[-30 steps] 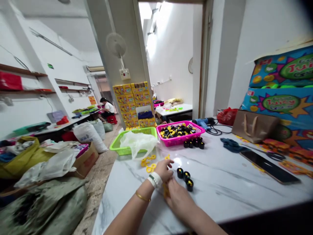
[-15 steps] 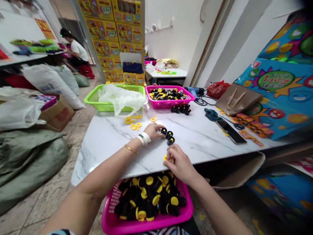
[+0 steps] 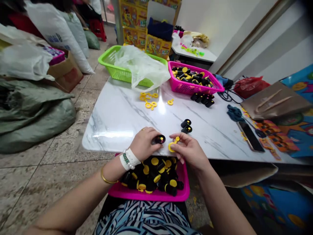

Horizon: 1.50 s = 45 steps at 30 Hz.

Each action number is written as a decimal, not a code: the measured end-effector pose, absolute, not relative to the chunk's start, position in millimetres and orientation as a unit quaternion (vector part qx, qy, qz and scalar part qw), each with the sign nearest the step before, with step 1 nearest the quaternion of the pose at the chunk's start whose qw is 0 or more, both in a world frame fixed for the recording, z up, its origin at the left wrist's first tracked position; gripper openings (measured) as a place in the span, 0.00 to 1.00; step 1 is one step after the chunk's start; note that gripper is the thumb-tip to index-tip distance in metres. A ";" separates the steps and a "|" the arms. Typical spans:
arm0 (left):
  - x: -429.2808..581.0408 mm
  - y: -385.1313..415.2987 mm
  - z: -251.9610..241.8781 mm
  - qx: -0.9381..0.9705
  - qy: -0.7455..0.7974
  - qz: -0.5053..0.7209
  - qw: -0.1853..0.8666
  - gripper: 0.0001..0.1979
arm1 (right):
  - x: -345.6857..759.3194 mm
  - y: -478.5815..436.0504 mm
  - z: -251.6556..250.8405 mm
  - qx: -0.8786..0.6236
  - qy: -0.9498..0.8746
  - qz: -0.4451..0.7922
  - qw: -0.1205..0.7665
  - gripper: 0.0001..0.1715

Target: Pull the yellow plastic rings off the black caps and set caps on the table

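My left hand (image 3: 144,143) grips a small black cylinder part (image 3: 160,139) with a coloured centre at the near edge of the marble table (image 3: 117,120). My right hand (image 3: 189,150) pinches a yellow ring piece (image 3: 173,145) just right of that part. The two pieces are close together but apart. On my lap sits a pink basket (image 3: 151,195) full of black and yellow parts. Two more black parts (image 3: 186,126) stand on the table just beyond my hands.
A green basket (image 3: 114,70) with a clear plastic bag (image 3: 141,67), a second pink basket (image 3: 195,87) of parts, loose yellow rings (image 3: 148,100), a row of black parts (image 3: 202,98), a phone (image 3: 249,136) and a brown paper bag (image 3: 274,102) lie on the table. Sacks and boxes crowd the floor at left.
The view has tipped down toward my lap. My left hand took one black part from the group of three and drew it to the table's near edge, beside the ring in my right hand.
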<state>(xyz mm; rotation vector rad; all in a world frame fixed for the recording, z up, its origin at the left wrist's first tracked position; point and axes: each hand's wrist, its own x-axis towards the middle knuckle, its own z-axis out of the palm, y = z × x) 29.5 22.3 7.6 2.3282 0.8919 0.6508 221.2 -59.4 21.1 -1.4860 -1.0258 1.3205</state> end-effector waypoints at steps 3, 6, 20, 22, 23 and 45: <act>32.6 21.4 -1.4 0.870 0.329 0.263 0.255 0.10 | 209.9 -48.7 26.6 -0.567 -0.397 0.563 0.452 0.16; 33.0 22.8 -5.7 0.874 0.323 0.268 0.246 0.11 | 200.3 -37.3 25.9 -0.577 -0.379 0.558 0.460 0.16; 33.5 22.1 -5.1 0.879 0.327 0.252 0.240 0.10 | 184.8 -25.4 23.8 -0.634 -0.336 0.517 0.468 0.16; 33.8 21.8 -5.0 0.881 0.328 0.248 0.234 0.11 | 184.4 -25.6 22.6 -0.628 -0.346 0.519 0.466 0.18; 33.9 21.7 -4.5 0.882 0.330 0.244 0.232 0.11 | 184.2 -26.0 22.1 -0.627 -0.350 0.520 0.463 0.19; 36.8 -2.7 -4.0 0.817 0.414 0.308 0.256 0.13 | 193.4 -31.3 23.1 -0.583 -0.481 0.560 0.339 0.21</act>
